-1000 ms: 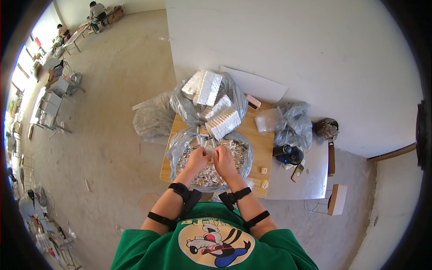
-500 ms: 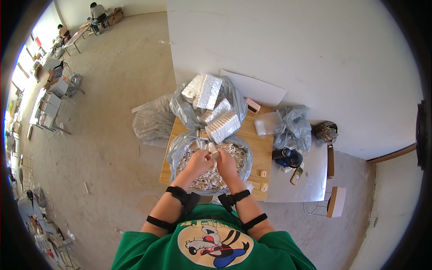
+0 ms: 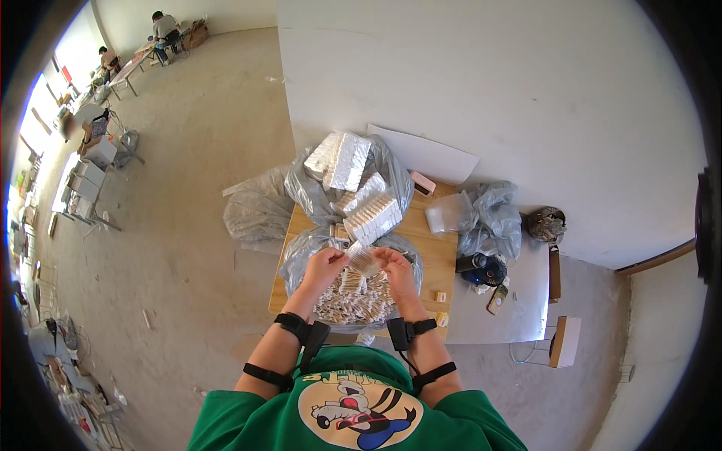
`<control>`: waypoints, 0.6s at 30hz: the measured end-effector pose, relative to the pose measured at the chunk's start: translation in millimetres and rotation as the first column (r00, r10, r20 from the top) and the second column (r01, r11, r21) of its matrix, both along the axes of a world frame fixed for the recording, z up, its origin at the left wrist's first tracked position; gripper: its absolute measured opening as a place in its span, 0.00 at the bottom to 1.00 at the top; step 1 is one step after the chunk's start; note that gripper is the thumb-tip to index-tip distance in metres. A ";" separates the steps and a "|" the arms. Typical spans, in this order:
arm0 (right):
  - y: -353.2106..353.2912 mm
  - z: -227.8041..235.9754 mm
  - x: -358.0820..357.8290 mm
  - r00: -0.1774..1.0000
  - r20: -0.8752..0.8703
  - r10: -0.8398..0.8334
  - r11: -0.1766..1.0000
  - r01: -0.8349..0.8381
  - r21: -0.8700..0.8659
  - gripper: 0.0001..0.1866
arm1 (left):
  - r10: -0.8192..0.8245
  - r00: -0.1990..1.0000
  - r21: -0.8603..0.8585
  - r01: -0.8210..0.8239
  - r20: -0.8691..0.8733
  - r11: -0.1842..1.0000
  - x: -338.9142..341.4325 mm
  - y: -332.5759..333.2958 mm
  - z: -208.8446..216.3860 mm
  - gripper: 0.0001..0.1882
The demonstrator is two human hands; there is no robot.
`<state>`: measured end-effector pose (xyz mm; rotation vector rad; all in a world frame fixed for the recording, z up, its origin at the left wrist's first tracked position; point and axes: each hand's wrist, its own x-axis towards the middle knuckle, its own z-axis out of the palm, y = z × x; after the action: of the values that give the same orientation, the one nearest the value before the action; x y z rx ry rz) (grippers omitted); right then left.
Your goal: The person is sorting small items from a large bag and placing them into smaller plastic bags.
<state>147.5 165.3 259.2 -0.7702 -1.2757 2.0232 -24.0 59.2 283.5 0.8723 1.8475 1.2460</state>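
Over a grey plastic bag (image 3: pixel 412 297) heaped with loose small white-and-brown sticks (image 3: pixel 353 310), which look like cotton swabs, my two hands are raised. Between them stretches a small clear plastic bag (image 3: pixel 364 258). My left hand (image 3: pixel 325 269) pinches its left side. The fingers of my right hand (image 3: pixel 397 270) are closed at its right side. Just below the clear bag is a bundle of sticks (image 3: pixel 351 282); whether it is inside the bag or on the heap I cannot tell. Beyond, a second grey bag (image 3: pixel 299 184) holds stacked shiny white packs (image 3: pixel 350 161).
Two small yellow boxes (image 3: pixel 441 297) sit on the wooden table's (image 3: pixel 432 255) right side, a pink-and-white device (image 3: pixel 423 183) at its back. On the adjoining grey table (image 3: pixel 519 316) are a dark bottle (image 3: pixel 471 262), a phone (image 3: pixel 497 299) and crumpled plastic (image 3: pixel 492 218). People work far left.
My hands have moved apart, the right one to the right. The clear bag, bunched between my fingers before, is now spread out, and the stick bundle beneath shows.
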 end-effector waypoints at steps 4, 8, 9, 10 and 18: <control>-5.1 19.8 -19.7 0.993 0.119 -0.014 0.997 0.005 0.074 0.12 | -0.044 0.965 0.084 0.068 -0.259 0.994 3.6 2.4 -1.7 0.09; -2.0 15.3 -23.9 0.938 0.347 -0.008 0.919 -0.130 0.373 0.11 | -0.049 0.953 0.099 0.082 -0.300 0.992 10.5 6.4 -0.8 0.08; -2.4 14.5 -25.7 0.922 0.383 -0.065 0.869 -0.136 0.476 0.10 | -0.037 0.956 0.064 0.058 -0.291 0.996 10.7 5.8 -1.1 0.08; -3.2 13.8 -26.9 0.922 0.383 -0.063 0.870 -0.137 0.474 0.10 | -0.036 0.956 0.062 0.057 -0.291 0.996 10.3 5.5 -2.8 0.08; -5.3 19.6 -47.7 0.921 0.390 -0.002 0.894 -0.172 0.413 0.07 | 0.018 0.950 0.168 0.036 -0.312 0.985 9.7 8.7 -19.8 0.07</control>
<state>99.9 160.0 278.8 -0.9208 -1.9395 1.5898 -14.3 67.9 263.7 1.2321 1.9967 1.3370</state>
